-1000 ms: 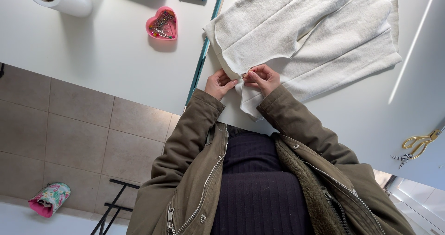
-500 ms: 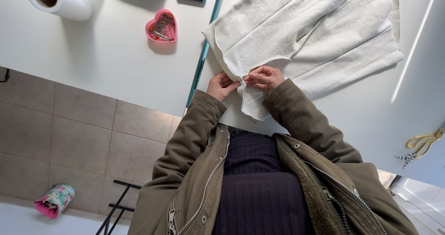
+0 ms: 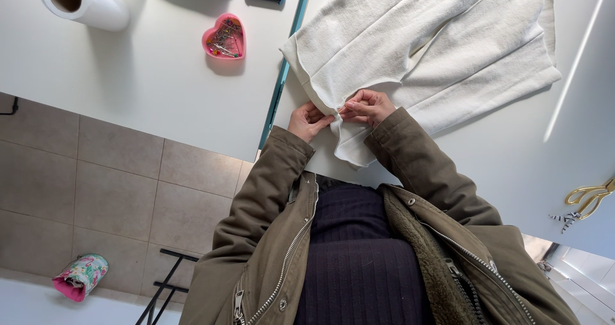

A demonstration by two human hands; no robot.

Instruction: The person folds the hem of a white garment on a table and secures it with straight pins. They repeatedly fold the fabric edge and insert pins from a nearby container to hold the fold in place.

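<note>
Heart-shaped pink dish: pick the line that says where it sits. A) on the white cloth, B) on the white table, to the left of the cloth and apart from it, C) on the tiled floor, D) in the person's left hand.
B: the heart-shaped pink dish sits on the bare white table, left of the white cloth, apart from both hands.

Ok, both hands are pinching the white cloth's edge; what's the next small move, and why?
Probably pin it: hold the fold with the right hand and reach the left hand to the pink heart-shaped pin box. Both hands pinch the folded edge of the white cloth, and the box lies on the left hand's side.
</note>
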